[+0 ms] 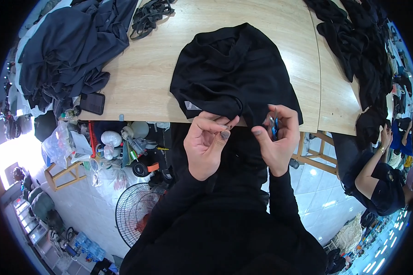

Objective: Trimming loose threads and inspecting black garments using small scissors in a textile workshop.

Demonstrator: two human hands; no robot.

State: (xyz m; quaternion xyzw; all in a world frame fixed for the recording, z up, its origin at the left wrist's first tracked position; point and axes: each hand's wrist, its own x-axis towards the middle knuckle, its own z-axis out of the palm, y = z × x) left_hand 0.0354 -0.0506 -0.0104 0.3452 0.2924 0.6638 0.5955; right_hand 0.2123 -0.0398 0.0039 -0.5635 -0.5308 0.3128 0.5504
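A black garment (270, 73) lies bunched on the table in front of me, its lower edge reaching the table's near edge. A small pale label (191, 106) shows at its lower left. My left hand (207, 145) is closed in a pinch at that near edge, fingertips against the dark cloth. What it pinches is too small to make out. My right hand (281, 137), to the right of it, is closed around small thread snips (274, 127) with blue on them; the fingers partly cover them.
Dark cloth (78, 50) is heaped at the table's left, with black straps (152, 16) and a phone (92, 103) nearby. More black garments (358, 50) lie at right, near a co-worker's arm (371, 169). Below stand a fan (135, 215) and a wooden stool (319, 153).
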